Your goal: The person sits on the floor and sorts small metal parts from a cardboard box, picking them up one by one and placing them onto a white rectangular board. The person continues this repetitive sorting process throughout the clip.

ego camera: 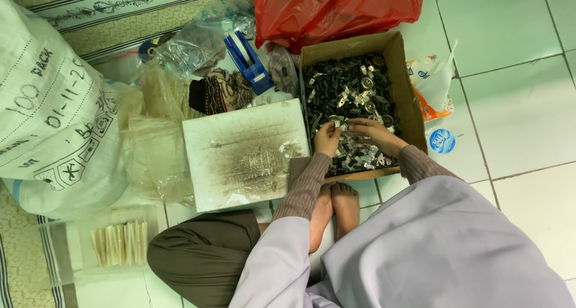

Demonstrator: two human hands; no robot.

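A cardboard box [407, 86] full of small black and silver metal parts [345, 89] lies on the tiled floor in front of me. My left hand [327, 138] reaches into its near left part and pinches a small silver part between its fingertips. My right hand [375, 132] lies beside it inside the box, fingers bent down onto the heap, touching the same small piece. Both wrists wear ribbed brown sleeves. My bare feet [335, 209] rest just under the box.
A stained white board [243, 155] lies left of the box. Behind it are a blue tape dispenser [248, 60], clear plastic bags [192, 44] and a red plastic bag [336, 8]. A big white woven sack [54, 110] fills the left. Bundled pale strips [120, 243] lie lower left.
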